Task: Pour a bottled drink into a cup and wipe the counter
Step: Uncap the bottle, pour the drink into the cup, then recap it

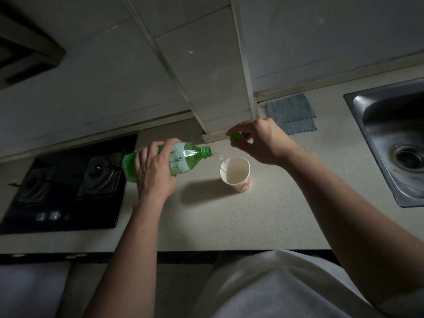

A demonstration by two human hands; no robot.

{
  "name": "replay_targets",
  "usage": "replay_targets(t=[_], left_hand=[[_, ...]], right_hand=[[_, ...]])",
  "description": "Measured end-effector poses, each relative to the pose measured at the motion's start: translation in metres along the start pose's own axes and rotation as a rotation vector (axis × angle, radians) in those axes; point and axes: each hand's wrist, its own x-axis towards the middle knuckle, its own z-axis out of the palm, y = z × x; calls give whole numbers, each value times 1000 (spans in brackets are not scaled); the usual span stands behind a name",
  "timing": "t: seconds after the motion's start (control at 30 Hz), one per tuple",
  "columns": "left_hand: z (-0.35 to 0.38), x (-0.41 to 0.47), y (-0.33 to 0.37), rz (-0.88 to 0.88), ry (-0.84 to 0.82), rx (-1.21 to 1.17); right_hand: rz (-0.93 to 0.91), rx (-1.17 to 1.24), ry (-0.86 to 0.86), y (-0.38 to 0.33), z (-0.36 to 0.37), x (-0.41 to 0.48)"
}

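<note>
We count one green bottle [183, 160], one green cap [236, 137] and one paper cup [236, 173] — a single item of each. Two hands are in view — the left hand [153, 173] and the right hand [263, 141]. There is one blue cloth [291, 113], one sink [394, 138], and one stove [62, 187] with two burners.

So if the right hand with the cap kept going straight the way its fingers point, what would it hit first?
Probably the tiled pillar at the counter's back edge: the right hand, pinching the green cap, points up-left toward its base. Depth is unclear, so it might stop short or pass above the counter.
</note>
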Motion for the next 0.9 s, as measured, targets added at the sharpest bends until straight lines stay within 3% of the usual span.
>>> replay_targets(t=[0.9], left_hand=[[3,-3,4,17,-27,-22]], right_hand=[[45,15,15,5,-4,-6]])
